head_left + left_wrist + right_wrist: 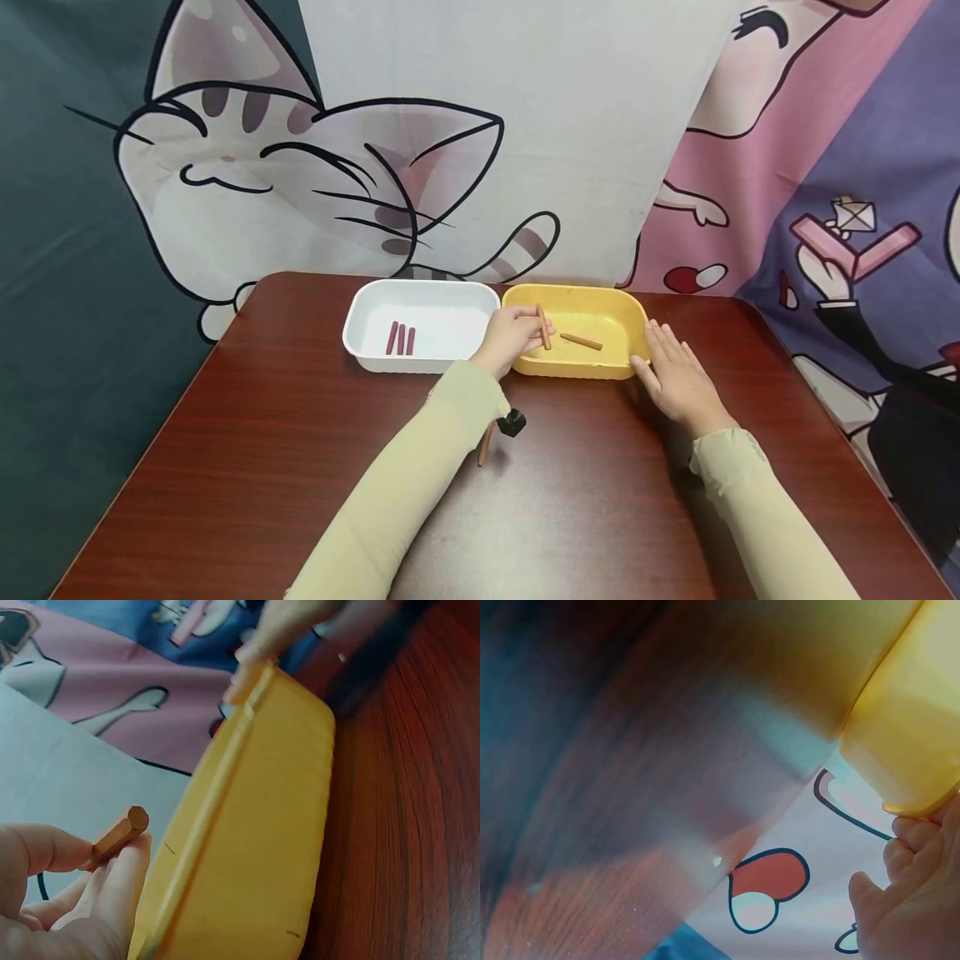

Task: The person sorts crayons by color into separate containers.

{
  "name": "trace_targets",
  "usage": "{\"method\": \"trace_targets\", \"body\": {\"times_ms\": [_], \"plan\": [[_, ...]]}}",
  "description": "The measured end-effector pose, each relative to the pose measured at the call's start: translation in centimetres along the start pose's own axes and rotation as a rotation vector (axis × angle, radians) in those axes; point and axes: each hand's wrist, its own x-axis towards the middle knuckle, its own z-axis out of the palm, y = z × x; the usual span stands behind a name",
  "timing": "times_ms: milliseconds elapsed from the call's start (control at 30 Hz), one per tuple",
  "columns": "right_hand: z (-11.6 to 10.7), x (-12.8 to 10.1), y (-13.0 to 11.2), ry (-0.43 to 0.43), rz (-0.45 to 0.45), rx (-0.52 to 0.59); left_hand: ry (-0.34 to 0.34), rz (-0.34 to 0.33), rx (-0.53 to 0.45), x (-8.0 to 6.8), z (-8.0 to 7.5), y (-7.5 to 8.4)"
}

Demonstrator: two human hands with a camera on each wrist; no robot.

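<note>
My left hand (510, 337) pinches an orange-brown stick (543, 327) between thumb and fingers, over the left part of a yellow tray (573, 372). The left wrist view shows this stick's blunt, faceted end (138, 818). A second brown stick (581, 342) lies inside the yellow tray. At the tray's right end rests my right hand (682, 379), fingers straight against the rim. In the right wrist view its fingertips meet the tray's edge.
A white tray (423, 365) stands directly left of the yellow one and holds several dark-red sticks (401, 339). Another brown stick (486, 446) lies on the brown table (600, 500), partly behind the left sleeve. A cartoon-printed cloth (585, 150) hangs behind the table.
</note>
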Motion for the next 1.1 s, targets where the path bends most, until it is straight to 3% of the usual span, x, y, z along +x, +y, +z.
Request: {"method": "trace_targets", "body": {"times_ms": [200,300,500,767,933,1100], "plan": [[0.0,0.0,0.0,0.011,-0.005,0.001,0.074,0.026,0.253,0.7,0.9,-0.2],[0.1,0.0,0.0,0.016,-0.009,0.001,0.077,0.025,0.334,0.5,1.0,0.1],[0.1,0.0,-0.1,0.019,-0.009,-0.001,0.041,0.023,0.254,0.3,1.0,0.0],[0.2,0.0,0.0,0.021,-0.01,-0.001,-0.039,0.078,0.13,-0.2,0.5,-0.2],[0.2,0.0,-0.1,0.029,-0.011,-0.003,-0.093,0.111,0.155,-1.2,-0.1,0.1],[0.1,0.0,-0.2,0.024,-0.007,0.001,-0.139,0.162,0.264,-2.8,-1.2,0.5]]}}
